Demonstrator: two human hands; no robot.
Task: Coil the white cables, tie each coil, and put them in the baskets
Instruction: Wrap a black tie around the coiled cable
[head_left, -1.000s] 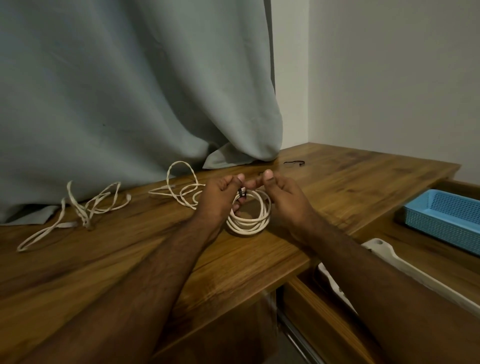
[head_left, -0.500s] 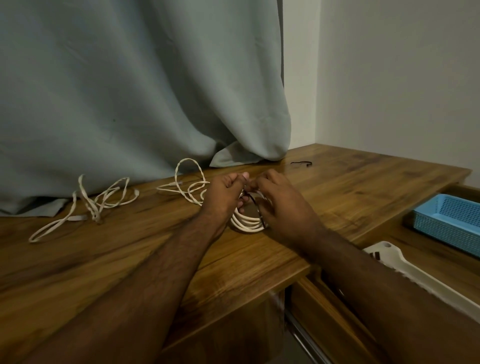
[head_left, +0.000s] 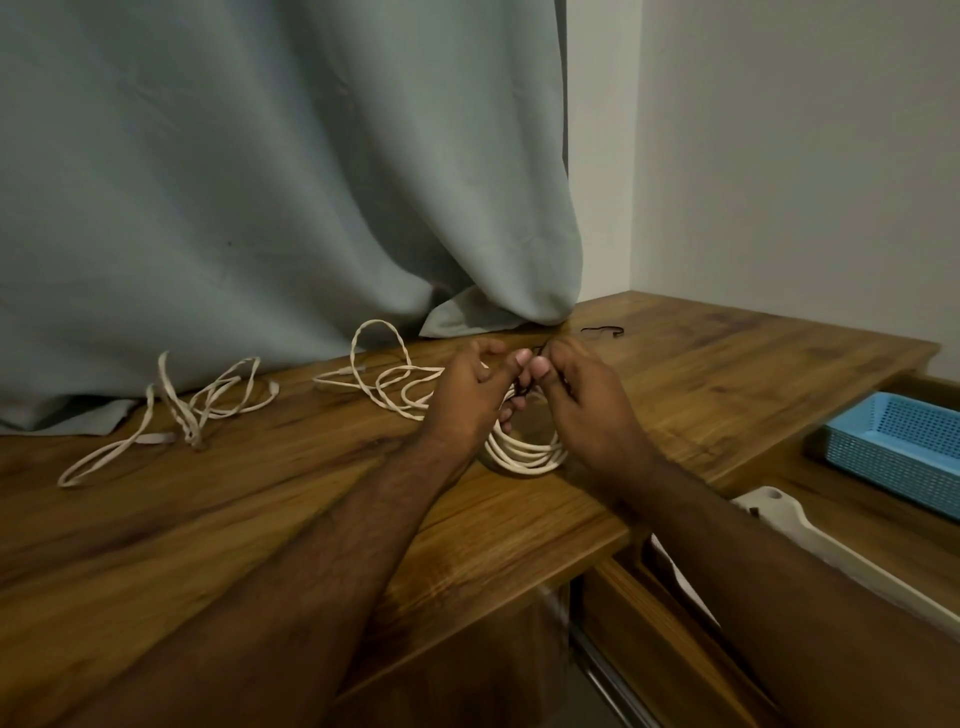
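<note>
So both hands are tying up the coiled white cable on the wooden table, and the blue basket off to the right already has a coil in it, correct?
Not quite. In the head view the blue basket shows no coil inside. The rest holds: the left hand and right hand work a dark tie at the coiled cable on the table.

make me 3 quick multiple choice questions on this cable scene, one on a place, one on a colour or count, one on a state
1. Where is the blue basket?
A. beside the curtain
B. on the lower surface at right
C. among the loose cables

2. How many uncoiled white cables lie on the table?
A. none
B. two
C. five

3. What are the hands doing?
A. resting flat
B. both working a dark tie at the coil
C. lifting the basket

Answers: B, it sits below the tabletop at right; B, one loose cable and another; B, left hand and right hand pinch at the coil.
</note>
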